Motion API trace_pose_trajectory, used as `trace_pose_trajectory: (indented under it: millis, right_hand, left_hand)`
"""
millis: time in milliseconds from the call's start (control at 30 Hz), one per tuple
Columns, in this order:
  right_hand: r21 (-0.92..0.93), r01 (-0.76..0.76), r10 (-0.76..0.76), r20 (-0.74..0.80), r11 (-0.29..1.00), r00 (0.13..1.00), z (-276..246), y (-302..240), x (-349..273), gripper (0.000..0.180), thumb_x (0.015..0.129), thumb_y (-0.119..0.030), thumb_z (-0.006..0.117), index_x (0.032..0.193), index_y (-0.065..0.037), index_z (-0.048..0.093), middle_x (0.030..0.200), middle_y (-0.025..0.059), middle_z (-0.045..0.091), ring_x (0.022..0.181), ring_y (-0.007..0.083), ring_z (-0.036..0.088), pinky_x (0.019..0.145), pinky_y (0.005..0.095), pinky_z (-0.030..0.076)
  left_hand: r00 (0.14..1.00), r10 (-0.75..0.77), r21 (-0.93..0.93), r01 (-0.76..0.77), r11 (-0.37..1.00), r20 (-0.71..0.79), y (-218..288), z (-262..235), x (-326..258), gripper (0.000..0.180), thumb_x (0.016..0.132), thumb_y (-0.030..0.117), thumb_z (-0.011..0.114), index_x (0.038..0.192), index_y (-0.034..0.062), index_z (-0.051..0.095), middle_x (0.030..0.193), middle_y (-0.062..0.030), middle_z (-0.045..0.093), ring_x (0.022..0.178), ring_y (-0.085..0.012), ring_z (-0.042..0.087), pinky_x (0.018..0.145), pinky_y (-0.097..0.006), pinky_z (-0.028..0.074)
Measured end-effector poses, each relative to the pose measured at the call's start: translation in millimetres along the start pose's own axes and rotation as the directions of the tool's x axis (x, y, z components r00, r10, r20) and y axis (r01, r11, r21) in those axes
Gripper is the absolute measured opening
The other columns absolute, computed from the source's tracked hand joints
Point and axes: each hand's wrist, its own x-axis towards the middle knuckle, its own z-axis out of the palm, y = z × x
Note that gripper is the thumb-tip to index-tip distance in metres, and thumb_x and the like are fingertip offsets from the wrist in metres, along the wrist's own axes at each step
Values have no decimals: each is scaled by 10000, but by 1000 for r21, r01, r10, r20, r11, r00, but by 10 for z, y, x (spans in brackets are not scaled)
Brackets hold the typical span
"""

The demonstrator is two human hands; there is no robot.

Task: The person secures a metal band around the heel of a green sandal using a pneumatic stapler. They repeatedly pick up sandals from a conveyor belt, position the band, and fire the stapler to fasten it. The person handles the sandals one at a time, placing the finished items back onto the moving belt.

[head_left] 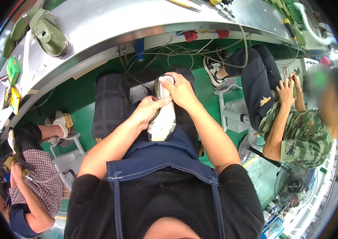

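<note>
A shoe upper lies bottom up above my lap, its pale underside facing me and its dark edge gathered in small pleats at the near end. My left hand grips its left side, with the thumb laid across the underside. Around the far right end my right hand is closed, its thumb pressing on the pale surface. Both thumbs almost meet near the middle. Whether a last fills the upper cannot be made out. Beneath it is my blue apron.
A metal workbench curves across the far side, bearing an olive shoe last, a green box and a yellow packet. Hoses hang from it. Co-workers sit left and right, near a floor fan.
</note>
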Motion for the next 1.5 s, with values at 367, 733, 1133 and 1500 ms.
trace_pose_trajectory:
  millis: [367,733,1133,1500]
  right_hand:
    - [648,-322,166,292,690,942,-97,210,-89,544,1079,-412,573,1388,35,571,1207,118,683,1048,170,681,795,353,618]
    - [695,-209,131,164,688,978,-127,261,-36,409,1007,-234,717,1321,13,631,1076,40,702,928,103,646,793,264,535]
    - [324,34,-11,-74,945,997,-187,77,-62,282,966,-138,701,1184,42,691,991,158,690,875,257,702,805,346,559]
    - [268,67,-42,-98,961,994,-229,29,-107,279,967,-114,684,1217,8,702,1004,148,690,889,264,697,817,353,557]
  left_hand:
    - [957,233,156,-208,966,-171,163,-297,391,201,1080,258,565,1097,80,655,982,-22,703,833,-121,659,800,-305,536]
    - [961,260,231,-232,945,-99,509,-254,646,199,1075,219,551,1030,58,658,873,20,616,729,-71,491,675,-247,419]
    - [873,487,531,-428,731,32,484,-116,422,321,980,86,696,1273,-37,651,1055,-49,686,997,-136,662,915,-286,527]
    - [795,597,811,-416,411,105,543,-64,334,323,945,127,720,1250,19,734,1018,-56,636,946,-164,640,853,-294,509]
